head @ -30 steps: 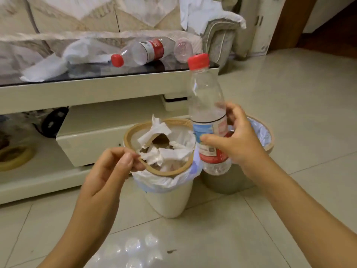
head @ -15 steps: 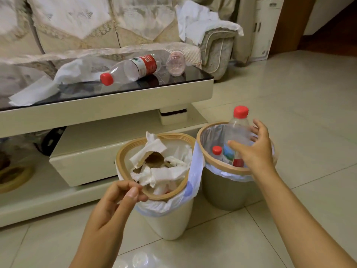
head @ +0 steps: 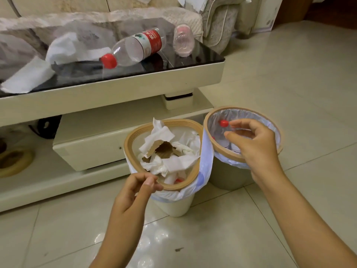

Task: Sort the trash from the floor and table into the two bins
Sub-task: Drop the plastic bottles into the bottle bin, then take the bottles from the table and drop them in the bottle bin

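Two lined bins stand on the floor in front of the table. The left bin (head: 135,132) is full of crumpled white paper (head: 162,136). My left hand (head: 133,192) pinches its near rim. The right bin (head: 231,109) holds clear bottles; one red cap (head: 224,123) shows inside it. My right hand (head: 257,144) hovers over this bin with fingers loosely curled, holding nothing. On the table lie a clear bottle with a red cap and label (head: 135,48), a second clear bottle (head: 183,40) seen end-on, and white tissues (head: 63,49).
The low table (head: 116,88) has a dark glass top and a cream lower shelf behind the bins. Another tissue (head: 27,78) lies at its left front. A sofa (head: 218,22) stands behind the table. Tiled floor (head: 289,78) spreads to the right.
My right hand lowered the bottle into the right bin and let it go; the bottle now lies inside. My left hand stayed at the left bin's rim.
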Motion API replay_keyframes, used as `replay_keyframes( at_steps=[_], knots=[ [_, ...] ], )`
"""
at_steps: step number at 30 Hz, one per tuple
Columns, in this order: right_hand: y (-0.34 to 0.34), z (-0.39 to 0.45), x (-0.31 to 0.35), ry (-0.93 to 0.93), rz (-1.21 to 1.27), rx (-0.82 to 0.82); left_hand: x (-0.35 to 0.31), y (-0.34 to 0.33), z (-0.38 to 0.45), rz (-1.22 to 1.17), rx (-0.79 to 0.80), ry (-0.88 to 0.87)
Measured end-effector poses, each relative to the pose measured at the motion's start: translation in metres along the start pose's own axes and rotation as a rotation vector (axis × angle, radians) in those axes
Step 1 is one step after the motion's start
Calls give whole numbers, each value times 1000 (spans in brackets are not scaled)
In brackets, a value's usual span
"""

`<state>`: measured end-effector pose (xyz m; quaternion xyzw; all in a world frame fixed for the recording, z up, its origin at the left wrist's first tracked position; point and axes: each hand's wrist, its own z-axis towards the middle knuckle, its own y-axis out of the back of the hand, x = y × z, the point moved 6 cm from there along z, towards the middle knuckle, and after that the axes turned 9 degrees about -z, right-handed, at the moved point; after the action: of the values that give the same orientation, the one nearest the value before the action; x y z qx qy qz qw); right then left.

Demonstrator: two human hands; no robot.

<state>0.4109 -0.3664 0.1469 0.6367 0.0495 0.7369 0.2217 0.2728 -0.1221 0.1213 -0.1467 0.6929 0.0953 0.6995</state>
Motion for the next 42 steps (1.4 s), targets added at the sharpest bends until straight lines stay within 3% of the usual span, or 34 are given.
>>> replay_keyframes(
  at_steps=[6, 12, 22, 29, 37, 40, 42],
  knots=[
    [30, -8, 76, -73, -5, 103, -80, -26, 4, 38, 68, 130],
    [53, 4, 188, 15, -59, 311, -185, -57, 19, 43, 113, 197],
    [66, 43, 293, 246, -626, 606, -309, -52, 52, 315, 65, 237],
    [30, 76, 281, 179, -574, 703, -295, -27, 83, 353, -68, 290],
    [-59, 175, 228, 50, -558, 704, -227, -29, 208, 304, -197, 330],
    [-89, 208, 213, 39, -580, 688, -211, -31, 252, 409, -233, 292],
    [-103, 228, 206, 33, -606, 642, -206, -29, 274, 617, -265, 249]
  ],
)
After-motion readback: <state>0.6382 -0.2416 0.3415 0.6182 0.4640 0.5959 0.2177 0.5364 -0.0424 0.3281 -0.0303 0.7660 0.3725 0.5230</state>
